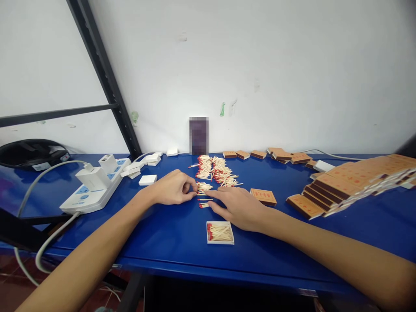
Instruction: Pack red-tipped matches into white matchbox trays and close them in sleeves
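Our matchbox tray, lower centre, looks filled — matches remain mid-frame — left hand narrow, grip unclear; right hand spread.

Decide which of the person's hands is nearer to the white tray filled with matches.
Right. The right hand is just beyond the white tray, slightly to its right; the left hand is farther away, beyond the tray and to its left.
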A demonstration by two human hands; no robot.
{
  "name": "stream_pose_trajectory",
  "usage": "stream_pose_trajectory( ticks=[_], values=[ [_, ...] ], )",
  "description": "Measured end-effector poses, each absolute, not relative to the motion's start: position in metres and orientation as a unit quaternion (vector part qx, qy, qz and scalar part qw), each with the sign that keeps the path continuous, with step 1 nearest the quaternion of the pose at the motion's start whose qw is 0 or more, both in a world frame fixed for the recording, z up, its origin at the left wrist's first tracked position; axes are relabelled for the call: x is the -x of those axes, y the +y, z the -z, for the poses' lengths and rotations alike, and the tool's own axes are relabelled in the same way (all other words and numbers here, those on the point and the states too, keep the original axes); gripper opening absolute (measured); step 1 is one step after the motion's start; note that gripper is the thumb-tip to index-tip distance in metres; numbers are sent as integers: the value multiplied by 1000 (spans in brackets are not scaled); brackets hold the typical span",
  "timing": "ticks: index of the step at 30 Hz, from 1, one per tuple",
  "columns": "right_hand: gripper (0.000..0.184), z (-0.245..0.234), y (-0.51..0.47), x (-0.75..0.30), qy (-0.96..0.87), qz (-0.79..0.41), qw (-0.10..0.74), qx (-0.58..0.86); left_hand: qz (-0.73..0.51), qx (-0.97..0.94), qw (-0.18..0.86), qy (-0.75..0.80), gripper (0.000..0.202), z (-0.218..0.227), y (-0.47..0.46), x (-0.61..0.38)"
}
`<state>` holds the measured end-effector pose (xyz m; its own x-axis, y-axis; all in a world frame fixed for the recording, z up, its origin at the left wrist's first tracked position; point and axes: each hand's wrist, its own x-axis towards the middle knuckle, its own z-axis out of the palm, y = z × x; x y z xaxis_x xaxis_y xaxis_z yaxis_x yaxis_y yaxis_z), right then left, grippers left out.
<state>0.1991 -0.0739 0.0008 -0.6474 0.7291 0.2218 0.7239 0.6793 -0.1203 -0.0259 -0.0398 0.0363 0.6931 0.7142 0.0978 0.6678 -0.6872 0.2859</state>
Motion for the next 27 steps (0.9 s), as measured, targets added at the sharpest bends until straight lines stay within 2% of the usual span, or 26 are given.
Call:
stream_pose_trajectory(
  ticks=[7, 16, 20, 27],
  values=[
    [35, -2, -74, -202, -910, -36, 137, 390, -120, -913, 107, 376, 21, -33, -38, 24],
    [34, -2, -70, -209, -921, -80, 161, 346, -120, -919, 89, 366, 18, -30, -38, 24],
    [34, -1, -68, -208, -899, -99, 186, 383, -120, -919, 95, 363, 20, -28, -38, 23],
    [22, 7, -54, -197, -864, -76, 210, 451, -121, -918, 118, 358, 18, -25, -35, 20]
  ],
)
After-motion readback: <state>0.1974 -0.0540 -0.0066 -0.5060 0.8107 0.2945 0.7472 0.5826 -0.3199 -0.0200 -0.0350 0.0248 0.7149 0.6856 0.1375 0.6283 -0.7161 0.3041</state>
